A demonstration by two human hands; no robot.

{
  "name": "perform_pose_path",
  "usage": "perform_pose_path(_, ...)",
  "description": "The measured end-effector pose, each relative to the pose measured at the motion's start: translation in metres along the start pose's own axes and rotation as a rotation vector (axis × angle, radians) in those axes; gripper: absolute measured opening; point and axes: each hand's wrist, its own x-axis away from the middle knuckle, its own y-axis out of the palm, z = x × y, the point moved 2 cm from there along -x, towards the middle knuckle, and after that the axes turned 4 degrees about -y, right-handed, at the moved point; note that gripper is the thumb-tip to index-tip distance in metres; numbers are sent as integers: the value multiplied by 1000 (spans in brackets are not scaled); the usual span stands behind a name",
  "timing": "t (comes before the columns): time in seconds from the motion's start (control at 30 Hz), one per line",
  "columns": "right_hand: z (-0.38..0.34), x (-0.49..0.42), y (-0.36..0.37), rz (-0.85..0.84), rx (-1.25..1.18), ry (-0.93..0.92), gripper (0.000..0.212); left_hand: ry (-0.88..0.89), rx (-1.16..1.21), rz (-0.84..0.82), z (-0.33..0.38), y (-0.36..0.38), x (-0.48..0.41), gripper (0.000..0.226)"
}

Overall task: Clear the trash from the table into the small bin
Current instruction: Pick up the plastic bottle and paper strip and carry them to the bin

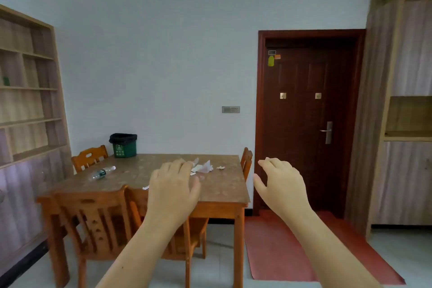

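Presently the left hand [173, 184] and right hand [280, 184] are hovering empty, fingers relaxed, before the desk [140, 176] bearing paper scraps [203, 167], a plastic bottle [102, 172] and the small bin [124, 146].

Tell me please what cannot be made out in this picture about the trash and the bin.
Head view only:
paper scraps: partly behind the left hand; their count is unclear.
small bin: its inside is hidden by its own rim at this angle.
bottle: blurred and too small; label unreadable, contents unclear.
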Motion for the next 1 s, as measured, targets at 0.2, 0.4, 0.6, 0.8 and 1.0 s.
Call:
perform_pose_path(0.2,-13,11,38,0,-118,-36,31,-54,-13,-43,-26,14,27,23)
perform_pose_path(0.4,-55,18,93,-58,-164,-105,30,-178,-11,-113,-86,30,61,23)
perform_pose_path(0.6,-125,8,161,-131,-234,-120,32,-271,0,-145,-173,49,78,25)
perform_pose_path(0.8,-221,-7,237,-240,-324,-137,34,-441,-25,-251,-299,52,108,30)
perform_pose_path(1.0,-306,-9,304,-341,-375,-158,33,-489,-85,-304,-386,56,116,41)
